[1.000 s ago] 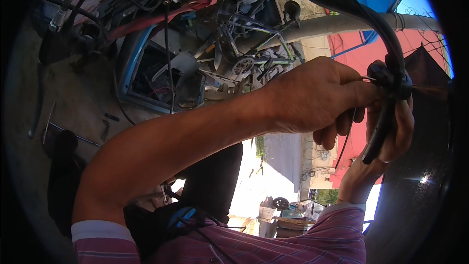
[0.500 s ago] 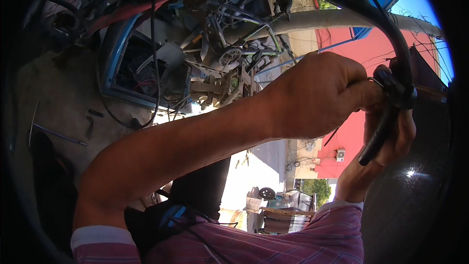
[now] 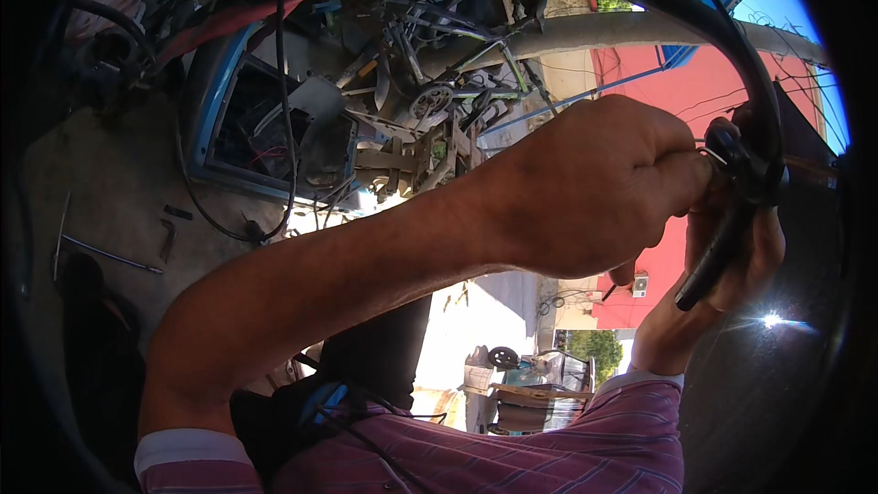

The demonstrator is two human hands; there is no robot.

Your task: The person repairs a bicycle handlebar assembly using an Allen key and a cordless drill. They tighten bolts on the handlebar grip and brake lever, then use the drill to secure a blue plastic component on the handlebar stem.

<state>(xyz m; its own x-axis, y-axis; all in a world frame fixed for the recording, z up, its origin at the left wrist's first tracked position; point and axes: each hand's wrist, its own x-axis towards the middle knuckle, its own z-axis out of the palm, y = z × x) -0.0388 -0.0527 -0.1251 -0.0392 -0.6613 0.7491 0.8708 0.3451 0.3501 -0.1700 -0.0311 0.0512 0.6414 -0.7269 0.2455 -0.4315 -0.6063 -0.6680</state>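
Note:
A black curved handlebar comes down from the top right and bends back to a blunt end. Around it sits a dark clamp-like fitting, probably a brake lever mount. My left hand is closed beside the fitting, its thumb and forefinger pinched up against it. A thin dark rod pokes out below that fist; the rest of it is hidden. Behind the bar's end, my right hand curls round the handlebar near the fitting, with most of its fingers out of sight.
A blue-framed metal box lies on the ground at left, near heaped bicycle frames. A loose black cable hangs in front of it. Small tools and a metal rod lie on the floor. A cart stands farther off.
My left fist has turned slightly at the fitting, and one of its lower fingers now shows beneath. The thin rod has shifted down a little. My right hand stays on the bar.

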